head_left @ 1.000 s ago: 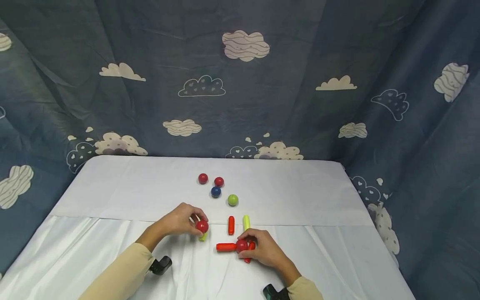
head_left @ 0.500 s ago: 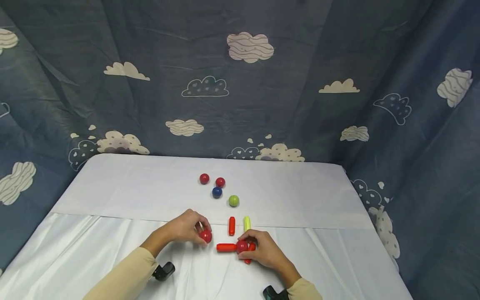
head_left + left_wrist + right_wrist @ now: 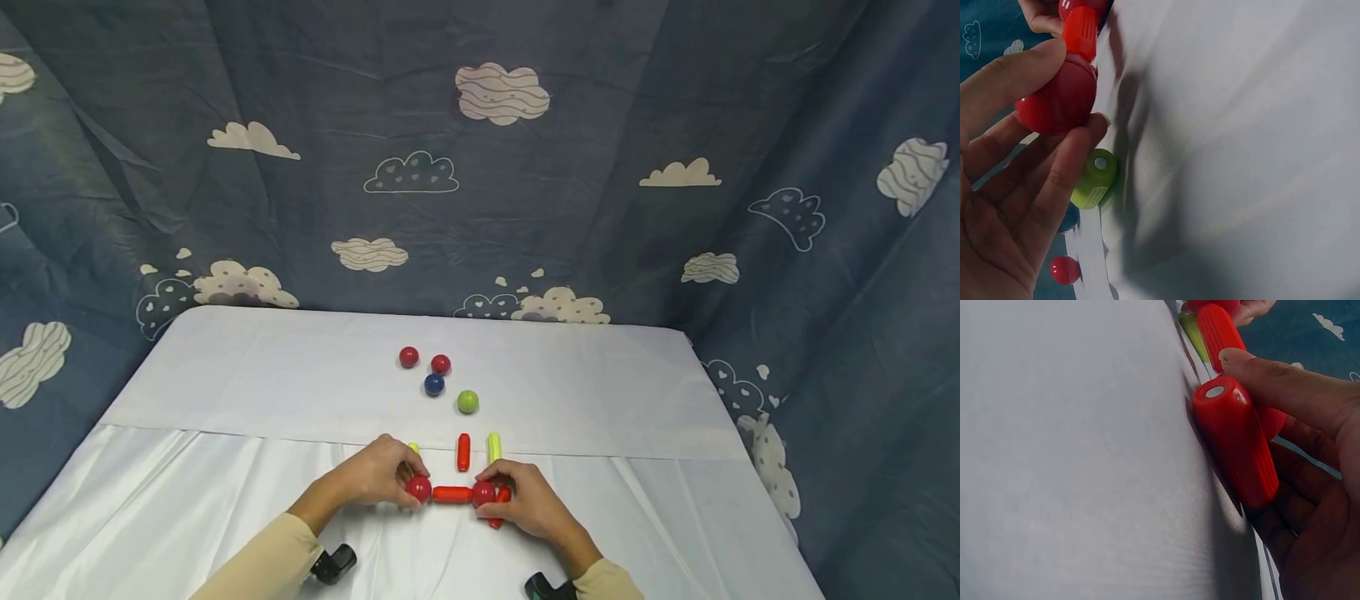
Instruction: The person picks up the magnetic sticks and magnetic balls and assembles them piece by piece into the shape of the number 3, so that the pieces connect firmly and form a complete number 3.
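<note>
In the head view my left hand (image 3: 384,473) pinches a red ball (image 3: 418,489) at the left end of a red magnetic rod (image 3: 452,495). The left wrist view has this ball (image 3: 1063,100) against or very near the rod's end (image 3: 1080,31). My right hand (image 3: 525,498) holds another red ball (image 3: 484,493) at the rod's other end. A second red rod (image 3: 1235,444) with a metal dot slants from that ball towards me. Beyond the left fingers shows a yellow-green rod (image 3: 413,447); whether it joins the left ball I cannot tell.
Another red rod (image 3: 463,452) and a yellow-green rod (image 3: 494,447) lie just beyond the hands. Farther back rest two red balls (image 3: 408,357), a blue ball (image 3: 434,384) and a green ball (image 3: 468,402). A cloud-patterned curtain (image 3: 570,208) hangs behind the white-covered table (image 3: 585,383).
My left hand has moved right and nearer with its red ball, up to the red rod's left end. The yellow-green rod now shows beyond that hand. My right hand has stayed put.
</note>
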### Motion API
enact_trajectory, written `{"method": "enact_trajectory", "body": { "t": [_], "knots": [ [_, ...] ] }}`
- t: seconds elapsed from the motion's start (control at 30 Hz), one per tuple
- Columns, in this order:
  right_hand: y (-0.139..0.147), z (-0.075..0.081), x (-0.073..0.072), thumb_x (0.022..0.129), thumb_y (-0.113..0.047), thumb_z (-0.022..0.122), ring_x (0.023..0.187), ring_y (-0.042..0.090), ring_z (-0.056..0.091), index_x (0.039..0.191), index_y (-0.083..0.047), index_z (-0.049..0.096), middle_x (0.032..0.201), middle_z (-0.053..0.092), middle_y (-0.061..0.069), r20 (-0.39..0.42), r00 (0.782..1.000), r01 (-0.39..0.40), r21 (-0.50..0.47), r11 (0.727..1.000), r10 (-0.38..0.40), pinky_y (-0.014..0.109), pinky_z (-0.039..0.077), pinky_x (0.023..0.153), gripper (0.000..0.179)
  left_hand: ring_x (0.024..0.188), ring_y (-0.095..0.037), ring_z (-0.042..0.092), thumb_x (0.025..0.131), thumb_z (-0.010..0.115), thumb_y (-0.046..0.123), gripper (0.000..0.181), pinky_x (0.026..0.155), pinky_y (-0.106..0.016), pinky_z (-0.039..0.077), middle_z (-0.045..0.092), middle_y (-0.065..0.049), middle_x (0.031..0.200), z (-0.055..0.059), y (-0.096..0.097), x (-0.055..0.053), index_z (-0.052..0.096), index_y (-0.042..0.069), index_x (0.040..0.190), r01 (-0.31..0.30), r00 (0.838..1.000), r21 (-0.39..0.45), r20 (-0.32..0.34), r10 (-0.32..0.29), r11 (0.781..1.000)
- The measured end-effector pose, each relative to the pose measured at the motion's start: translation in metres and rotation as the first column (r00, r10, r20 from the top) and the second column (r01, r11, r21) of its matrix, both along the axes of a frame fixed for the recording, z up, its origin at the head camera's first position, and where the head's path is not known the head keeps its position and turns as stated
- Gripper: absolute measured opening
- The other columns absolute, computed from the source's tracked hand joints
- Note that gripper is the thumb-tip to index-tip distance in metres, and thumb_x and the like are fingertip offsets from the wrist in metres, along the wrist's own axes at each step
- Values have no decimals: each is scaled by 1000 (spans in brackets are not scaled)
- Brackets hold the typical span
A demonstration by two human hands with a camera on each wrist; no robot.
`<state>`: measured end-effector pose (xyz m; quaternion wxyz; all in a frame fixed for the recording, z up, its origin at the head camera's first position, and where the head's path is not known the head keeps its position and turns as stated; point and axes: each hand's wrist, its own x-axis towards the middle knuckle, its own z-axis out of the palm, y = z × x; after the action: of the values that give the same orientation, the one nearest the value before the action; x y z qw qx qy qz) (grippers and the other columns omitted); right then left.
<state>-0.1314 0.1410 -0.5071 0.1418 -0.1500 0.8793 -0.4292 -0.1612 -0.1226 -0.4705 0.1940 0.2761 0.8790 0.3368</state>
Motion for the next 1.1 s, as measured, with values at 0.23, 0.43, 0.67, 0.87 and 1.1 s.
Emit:
{"method": "enact_trajectory", "body": {
  "t": [0.23, 0.43, 0.67, 0.87, 1.1],
  "knots": [
    [0, 1, 1, 72, -16, 85, 87, 14, 55, 103, -12, 67, 98, 63, -3, -1, 1000, -4, -15, 1000, 4, 26, 49, 75, 36, 84, -11, 56, 66, 87, 16, 29, 78, -29, 42, 66, 10, 77, -2, 1, 4, 72, 10, 90, -11, 999, -36, -35, 10, 999],
    [0, 3, 0, 72, -18, 85, 87, 14, 54, 104, -12, 67, 98, 63, -3, 0, 1000, 1, 4, 1000, -1, 26, 49, 75, 37, 81, -8, 54, 69, 85, 16, 30, 76, -28, 44, 65, 10, 81, 1, 6, 8, 72, 9, 95, 4, 998, -95, -68, -11, 995],
    [0, 4, 0, 73, -18, 84, 87, 15, 54, 104, -11, 67, 97, 62, -3, -7, 1000, -7, -1, 1000, 7, 26, 49, 75, 37, 87, -13, 49, 74, 81, 17, 27, 76, -30, 45, 60, 8, 88, 5, 13, 16, 71, 12, 99, -14, 993, -192, -118, -8, 981],
    [0, 2, 0, 73, -19, 84, 87, 14, 54, 104, -11, 66, 97, 62, -3, -20, 1000, -14, -9, 1000, 14, 26, 49, 75, 37, 87, -13, 52, 74, 81, 21, 31, 77, -30, 47, 62, 4, 91, 5, 16, 19, 70, 11, 101, -10, 990, -202, -142, -19, 979],
    [0, 2, 2, 73, -19, 85, 88, 16, 55, 104, -9, 66, 98, 63, 0, -33, 999, -19, -17, 1000, 18, 27, 50, 76, 37, 83, -10, 54, 76, 80, 22, 31, 76, -30, 48, 63, 4, 92, -4, 26, 22, 70, 11, 103, 16, 967, -181, -247, -61, 983]
  ]
}}
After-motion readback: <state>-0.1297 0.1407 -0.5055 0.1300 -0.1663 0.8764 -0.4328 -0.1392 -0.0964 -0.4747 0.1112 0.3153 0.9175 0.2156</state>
